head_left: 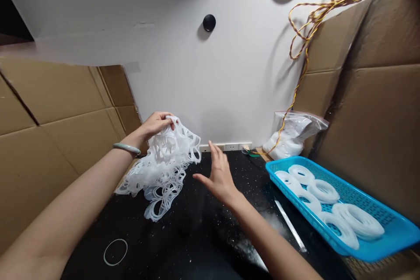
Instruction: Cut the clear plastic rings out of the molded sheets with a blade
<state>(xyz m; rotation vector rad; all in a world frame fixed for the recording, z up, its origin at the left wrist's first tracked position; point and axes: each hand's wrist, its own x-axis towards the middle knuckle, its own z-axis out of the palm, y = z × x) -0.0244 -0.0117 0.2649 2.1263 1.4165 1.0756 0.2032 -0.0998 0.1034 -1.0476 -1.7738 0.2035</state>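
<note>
My left hand pinches the top of a white, lace-like perforated sheet full of round and oval holes. The sheet hangs bunched from the fingers, and its lower part lies heaped on the black table. To its right, my right hand is raised over the table, fingers stretched out and thumb apart, touching nothing. A single thin pale ring lies flat on the table near the front left.
A blue plastic basket at the right holds several stacks of white rings. Beside it lies a narrow white strip. Behind stands a clear bag with white contents. A twisted yellow-brown cable hangs down to a power strip. Cardboard walls both sides.
</note>
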